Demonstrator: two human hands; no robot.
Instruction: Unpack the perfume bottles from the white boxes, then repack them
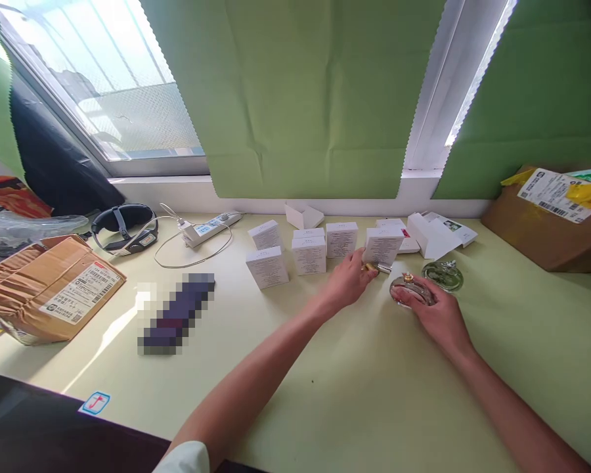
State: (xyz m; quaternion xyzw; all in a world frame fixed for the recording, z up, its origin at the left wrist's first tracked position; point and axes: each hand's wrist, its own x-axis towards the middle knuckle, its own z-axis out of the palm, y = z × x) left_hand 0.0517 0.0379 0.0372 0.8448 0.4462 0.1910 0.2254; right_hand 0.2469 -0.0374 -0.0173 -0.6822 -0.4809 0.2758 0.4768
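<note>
On the pale green table [325,394], a clear round bottle [410,289] is gripped by the right hand [436,315], just beside a green bottle [443,274]. A small gold cap [372,267] is pinched by the left hand [347,279], close against one of the white boxes [383,245].

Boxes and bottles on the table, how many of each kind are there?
Closed small white boxes: 6
Opened white boxes: 2
Brown cardboard parcels: 2
Round glass bottles: 2, the clear one under the right hand, the green one beside it
Total: 12
</note>
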